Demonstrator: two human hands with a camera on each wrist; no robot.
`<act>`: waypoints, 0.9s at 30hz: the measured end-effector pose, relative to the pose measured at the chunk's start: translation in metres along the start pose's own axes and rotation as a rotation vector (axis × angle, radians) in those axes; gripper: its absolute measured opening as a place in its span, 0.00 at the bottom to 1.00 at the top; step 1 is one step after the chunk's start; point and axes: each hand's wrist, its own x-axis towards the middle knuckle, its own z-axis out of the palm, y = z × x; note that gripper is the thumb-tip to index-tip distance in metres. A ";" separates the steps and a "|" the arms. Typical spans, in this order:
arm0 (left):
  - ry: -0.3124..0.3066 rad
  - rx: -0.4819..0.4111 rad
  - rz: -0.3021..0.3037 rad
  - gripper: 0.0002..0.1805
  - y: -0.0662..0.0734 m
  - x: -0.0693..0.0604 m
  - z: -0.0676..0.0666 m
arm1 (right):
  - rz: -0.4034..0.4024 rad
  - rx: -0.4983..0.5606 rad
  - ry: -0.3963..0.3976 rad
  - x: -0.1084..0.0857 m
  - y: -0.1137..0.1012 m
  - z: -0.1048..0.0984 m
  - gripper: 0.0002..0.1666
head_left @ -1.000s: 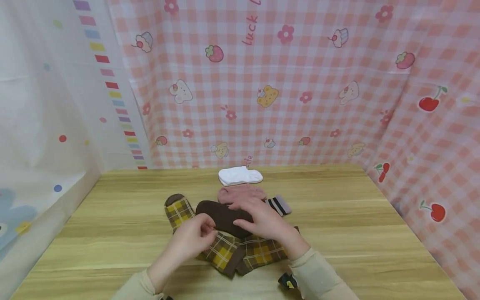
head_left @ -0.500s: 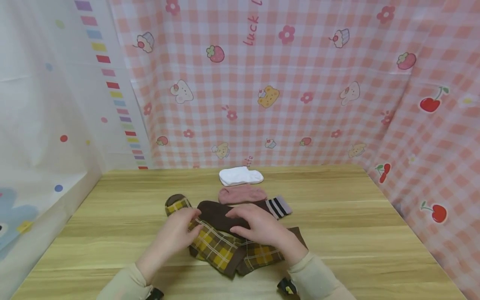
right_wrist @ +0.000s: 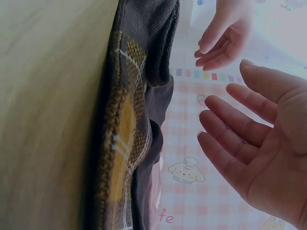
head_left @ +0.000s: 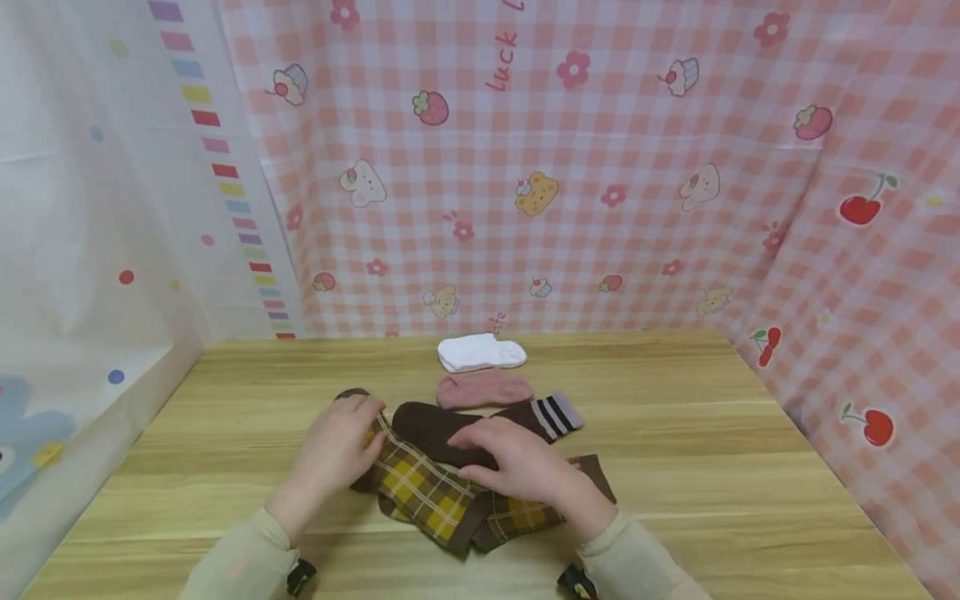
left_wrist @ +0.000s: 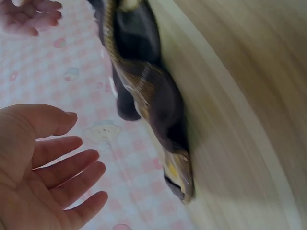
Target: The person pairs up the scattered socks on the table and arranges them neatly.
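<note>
My left hand (head_left: pixel 337 446) hovers over the toe end of a brown-and-yellow plaid sock (head_left: pixel 423 492), covering part of it. In the left wrist view its fingers are spread and apart from the fabric. My right hand (head_left: pixel 517 467) is held above a dark brown sock (head_left: pixel 427 423) with a striped cuff and the other plaid sock (head_left: pixel 517 518). Its fingers, loosely extended in the right wrist view, hold nothing. The brown sock overlaps the plaid ones. Behind it lie a pink sock (head_left: pixel 483 389) and a white sock (head_left: pixel 480 352).
The socks lie on a wooden table (head_left: pixel 712 467). A pink checked cloth (head_left: pixel 600 225) hangs along the back and right side, and a white dotted cloth (head_left: pixel 90 250) at the left. A black wrist strap (head_left: pixel 576 581) shows by the right sleeve.
My left hand has moved left, from the brown sock to above the plaid toe, its fingers opening out. My right hand has drawn back slightly from the pink sock. The socks stay about where they were.
</note>
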 end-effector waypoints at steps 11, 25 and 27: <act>-0.006 0.099 -0.037 0.20 -0.025 0.007 0.008 | -0.008 0.002 -0.023 -0.003 -0.002 0.005 0.21; -0.074 0.079 -0.144 0.23 -0.052 0.014 0.015 | 0.008 -0.014 -0.063 -0.007 -0.005 0.010 0.24; -0.094 0.077 -0.165 0.23 -0.055 0.014 0.015 | 0.012 -0.015 -0.071 -0.008 -0.005 0.010 0.24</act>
